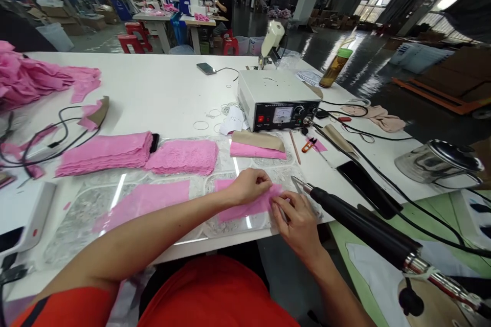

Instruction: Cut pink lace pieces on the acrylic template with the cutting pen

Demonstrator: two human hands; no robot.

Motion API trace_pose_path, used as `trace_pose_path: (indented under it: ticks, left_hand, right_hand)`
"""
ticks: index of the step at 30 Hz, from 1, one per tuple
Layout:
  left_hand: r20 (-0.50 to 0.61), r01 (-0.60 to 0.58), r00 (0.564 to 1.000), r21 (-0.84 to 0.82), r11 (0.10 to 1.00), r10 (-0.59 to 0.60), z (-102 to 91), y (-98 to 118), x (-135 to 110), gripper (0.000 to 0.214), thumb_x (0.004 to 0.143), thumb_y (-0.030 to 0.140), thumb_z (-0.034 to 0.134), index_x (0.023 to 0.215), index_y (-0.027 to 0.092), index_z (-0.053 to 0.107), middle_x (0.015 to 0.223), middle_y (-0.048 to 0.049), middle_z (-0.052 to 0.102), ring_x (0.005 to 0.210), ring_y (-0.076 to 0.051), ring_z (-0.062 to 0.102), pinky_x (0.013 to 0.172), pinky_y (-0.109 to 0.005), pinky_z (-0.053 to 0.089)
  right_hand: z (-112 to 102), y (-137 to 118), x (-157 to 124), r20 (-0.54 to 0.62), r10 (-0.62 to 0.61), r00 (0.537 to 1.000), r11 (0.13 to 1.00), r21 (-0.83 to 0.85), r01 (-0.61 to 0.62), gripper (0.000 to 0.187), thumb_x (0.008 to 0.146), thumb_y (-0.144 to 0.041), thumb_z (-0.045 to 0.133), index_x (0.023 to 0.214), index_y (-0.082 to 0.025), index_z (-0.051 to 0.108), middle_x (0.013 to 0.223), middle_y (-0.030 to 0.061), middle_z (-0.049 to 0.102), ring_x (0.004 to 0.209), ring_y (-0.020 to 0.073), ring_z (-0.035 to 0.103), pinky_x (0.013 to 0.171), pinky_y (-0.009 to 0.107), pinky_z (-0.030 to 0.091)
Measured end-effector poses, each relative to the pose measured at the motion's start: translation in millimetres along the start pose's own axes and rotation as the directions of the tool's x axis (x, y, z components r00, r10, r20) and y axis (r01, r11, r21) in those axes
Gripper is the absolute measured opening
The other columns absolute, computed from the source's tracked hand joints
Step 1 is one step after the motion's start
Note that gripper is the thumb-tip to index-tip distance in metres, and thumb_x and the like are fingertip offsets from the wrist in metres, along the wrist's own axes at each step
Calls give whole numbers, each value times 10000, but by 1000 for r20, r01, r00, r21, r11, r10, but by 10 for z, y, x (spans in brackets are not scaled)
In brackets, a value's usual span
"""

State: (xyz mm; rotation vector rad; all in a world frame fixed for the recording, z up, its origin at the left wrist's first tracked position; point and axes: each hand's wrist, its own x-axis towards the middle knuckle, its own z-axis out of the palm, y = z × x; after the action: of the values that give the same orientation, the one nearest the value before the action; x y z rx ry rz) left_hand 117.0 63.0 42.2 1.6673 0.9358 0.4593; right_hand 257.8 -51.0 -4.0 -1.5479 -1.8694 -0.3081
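Note:
My left hand [250, 186] is closed in a pinch on a pink lace fabric piece [245, 208] that lies on a clear glass sheet [161, 214]. My right hand [297, 219] pinches the same piece at its right end, fingers curled on the edge. A black handheld cutter wand [356, 219] rests just right of my right hand, its metal tip pointing toward the fabric. Another pink piece [146, 202] lies flat to the left on the glass.
Stacks of pink lace [105, 152] [184, 157] sit behind the glass. A white control box [278, 99], orange snips [308, 145], a pencil [294, 147], a black phone [368, 186], cables and a bottle [335, 67] stand right. A person works at a far table.

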Motion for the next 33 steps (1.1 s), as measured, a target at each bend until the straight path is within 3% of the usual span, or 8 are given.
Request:
trace_pose_path:
  ticks: [6, 10, 13, 18, 22, 28, 33]
  left_hand:
    - [-204, 46, 973, -303, 952, -112, -510, -18, -312, 157, 869, 146, 535, 715, 131, 559, 656, -11, 642, 553, -82, 583, 545, -206, 486]
    - [-384, -6, 901, -474, 881, -200, -856, -141, -720, 166, 876, 185, 594, 735, 128, 527, 654, -3, 631, 560, -74, 613, 599, -218, 542]
    - [-484, -77, 839, -560, 825, -250, -1001, -270, -1033, 230, 835, 280, 680, 757, 137, 517, 627, 12, 608, 593, -98, 650, 616, -227, 563]
    - [-601, -201, 747, -612, 765, -284, -1111, -500, -1469, 368, 721, 414, 775, 769, 141, 532, 687, 5, 619, 655, -133, 683, 644, -249, 573]
    - [-661, -252, 689, -604, 756, -298, -1177, -689, -1726, 413, 650, 456, 806, 766, 133, 576, 759, -9, 636, 721, -146, 691, 669, -247, 571]
    - [-700, -258, 642, -582, 771, -313, -1243, -870, -1926, 442, 631, 506, 786, 759, 136, 581, 798, -27, 657, 782, -160, 682, 744, -302, 579]
    - [-742, -212, 611, -491, 845, -277, -1226, -967, -2036, 411, 680, 520, 735, 768, 143, 596, 825, -27, 661, 792, -154, 661, 784, -326, 572]
  right_hand:
    - [18, -84, 71, 42, -74, 996, 992, 106, 70, 144, 859, -221, 575, 970, -202, 664, 877, 65, 647, 810, 194, 560, 728, 354, 479]
    - [114, -360, 207, 72, -183, 980, 955, 248, 160, 172, 858, -246, 588, 1021, -209, 631, 879, 55, 662, 819, 190, 579, 743, 352, 494]
    - [267, -697, 313, 123, -262, 957, 934, 281, 220, 161, 842, -284, 615, 974, -191, 614, 859, 56, 661, 805, 189, 577, 703, 333, 487]
    - [558, -1072, 371, 182, -356, 917, 910, 292, 295, 39, 841, -226, 595, 831, -189, 599, 765, 40, 633, 750, 176, 556, 649, 299, 444]
    - [655, -1123, 388, 215, -428, 878, 879, 326, 349, 132, 856, -127, 544, 748, -193, 582, 691, 18, 600, 698, 154, 526, 638, 281, 427]
    - [665, -1191, 460, 221, -452, 864, 854, 388, 347, 3, 849, -186, 584, 850, -188, 587, 759, 27, 629, 719, 154, 541, 643, 280, 443]
    - [742, -1261, 468, 245, -500, 831, 828, 416, 375, 75, 871, -159, 540, 833, -195, 594, 747, 25, 621, 709, 145, 549, 631, 265, 448]
